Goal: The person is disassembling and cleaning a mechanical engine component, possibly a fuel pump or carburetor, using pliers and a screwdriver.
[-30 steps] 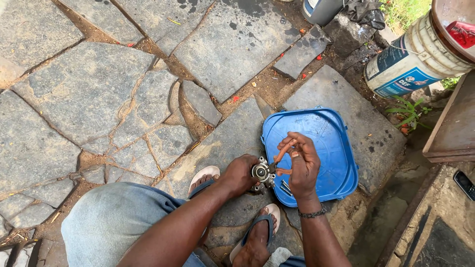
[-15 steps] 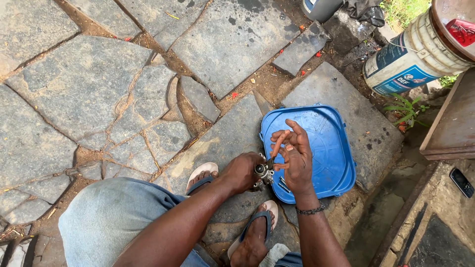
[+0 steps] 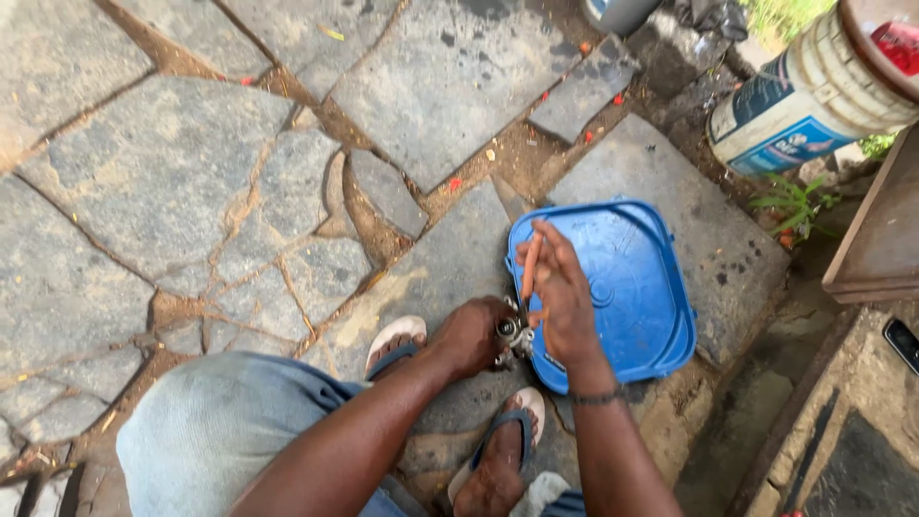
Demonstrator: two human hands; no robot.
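The small metal part (image 3: pixel 513 335), a grey fitting with round openings, sits at lower centre of the frame, just off the left edge of the blue plastic lid (image 3: pixel 639 287) that lies flat on the stone paving (image 3: pixel 191 191). It is caught between both hands. The left hand (image 3: pixel 471 337) lies directly left of it, fingers curled around its near side, so the part pokes out toward the right; how tightly they close cannot be told from above. The right hand (image 3: pixel 560 299) hovers just above and to the right, over the lid, and pinches a slim orange-handled tool (image 3: pixel 528 268) between thumb and fingers. The other fingers are loosely bent rather than spread. The tool's long axis runs nearly upright in the frame, its lower end pointing down at the part; the tip itself is hidden, so contact cannot be confirmed. Below the hands, two sandalled feet (image 3: pixel 507 440) rest on the paving. A white and blue bucket (image 3: pixel 814 96) stands at upper right.
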